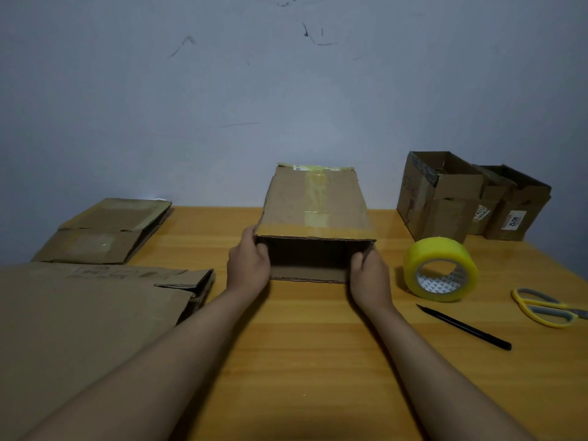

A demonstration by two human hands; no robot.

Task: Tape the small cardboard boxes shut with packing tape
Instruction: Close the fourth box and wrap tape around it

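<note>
A small cardboard box (315, 205) lies on its side in the middle of the wooden table (302, 345), its open end facing me and old yellowish tape on its upper face. My left hand (248, 264) grips the open end's left edge, fingers curled inside. My right hand (370, 273) grips the right edge the same way. A roll of yellowish packing tape (440, 268) stands on edge just right of my right hand.
Flattened cardboard boxes lie at the left: a small one (105, 230) behind and a big one (89, 316) near me. Two open boxes (439, 195) (515, 205) stand at the back right. A black pen (464, 327) and yellow scissors (544, 307) lie right of the roll.
</note>
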